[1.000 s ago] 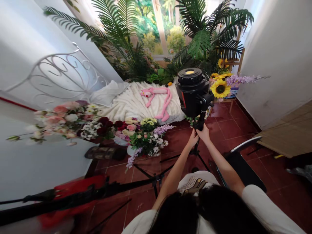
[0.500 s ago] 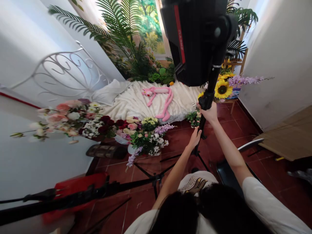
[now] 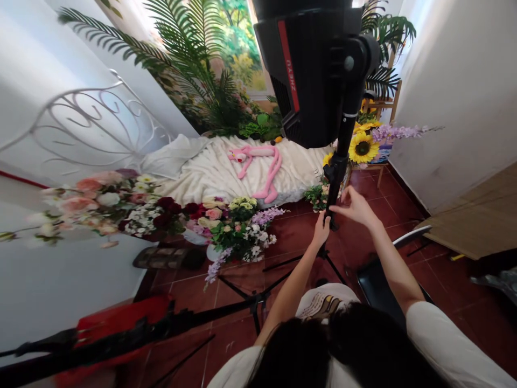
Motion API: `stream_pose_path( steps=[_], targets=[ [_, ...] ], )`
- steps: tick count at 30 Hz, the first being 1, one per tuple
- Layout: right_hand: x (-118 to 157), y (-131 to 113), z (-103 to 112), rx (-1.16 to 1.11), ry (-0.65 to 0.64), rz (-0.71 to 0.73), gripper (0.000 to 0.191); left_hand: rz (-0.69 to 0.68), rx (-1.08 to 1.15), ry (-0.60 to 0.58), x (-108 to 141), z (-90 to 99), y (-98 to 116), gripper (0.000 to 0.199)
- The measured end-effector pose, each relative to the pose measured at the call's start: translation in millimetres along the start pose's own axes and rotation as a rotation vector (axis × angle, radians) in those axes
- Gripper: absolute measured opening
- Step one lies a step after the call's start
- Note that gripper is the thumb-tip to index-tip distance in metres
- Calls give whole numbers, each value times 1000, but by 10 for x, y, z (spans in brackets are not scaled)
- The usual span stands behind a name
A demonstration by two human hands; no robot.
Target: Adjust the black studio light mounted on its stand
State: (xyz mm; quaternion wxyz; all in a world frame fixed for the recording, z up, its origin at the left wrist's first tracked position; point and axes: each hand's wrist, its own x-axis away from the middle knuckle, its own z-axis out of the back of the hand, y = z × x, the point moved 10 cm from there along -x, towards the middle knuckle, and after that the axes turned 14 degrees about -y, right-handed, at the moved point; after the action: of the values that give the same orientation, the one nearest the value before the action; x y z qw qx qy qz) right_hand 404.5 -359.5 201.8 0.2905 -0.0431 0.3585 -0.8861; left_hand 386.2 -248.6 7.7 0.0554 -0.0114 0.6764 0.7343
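Note:
A black studio light (image 3: pixel 307 81) with a red stripe is mounted on top of a black light stand (image 3: pixel 335 186), close in front of me. My left hand (image 3: pixel 322 229) is wrapped round the stand's pole, low down beside a clamp. My right hand (image 3: pixel 357 207) is just right of the pole, its thumb and fingers apart and bent. Its fingertips come close to the pole; whether they touch it I cannot tell. Above the hands, a locking collar (image 3: pixel 334 168) sits on the pole.
A pink plush toy (image 3: pixel 262 156) lies on a bed with a cream blanket (image 3: pixel 194 175). Artificial flowers (image 3: pixel 238 226) line its front. A second stand (image 3: pixel 210 310) crosses the lower left, near a red object (image 3: pixel 125 318). A black chair (image 3: pixel 377 285) is at right.
My right hand has let go of the collar and moved down and right, its fingers opening. My left hand stays on the pole. The view has shifted slightly.

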Motion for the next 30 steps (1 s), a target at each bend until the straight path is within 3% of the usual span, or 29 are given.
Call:
stream_pose_path(
  steps=[4,9,21,26,30],
  targets=[
    [412,425,-520,229,-215,-127,44,4,9,-10,-14,-14,-16,50],
    [669,644,-891,283,-204,-221,36,7,-1,-20,-15,-20,-30,50],
    [776,890,-1182,163,-145,-323,40,-28,-12,-43,-12,-33,9,51],
    [835,1048,-1340,-11,-25,-427,48,-29,-23,-39,-12,-31,17,49],
    [824,1120,-1409,-27,59,-488,58,-12,-24,-32,-12,-26,-5,48]
  ],
)
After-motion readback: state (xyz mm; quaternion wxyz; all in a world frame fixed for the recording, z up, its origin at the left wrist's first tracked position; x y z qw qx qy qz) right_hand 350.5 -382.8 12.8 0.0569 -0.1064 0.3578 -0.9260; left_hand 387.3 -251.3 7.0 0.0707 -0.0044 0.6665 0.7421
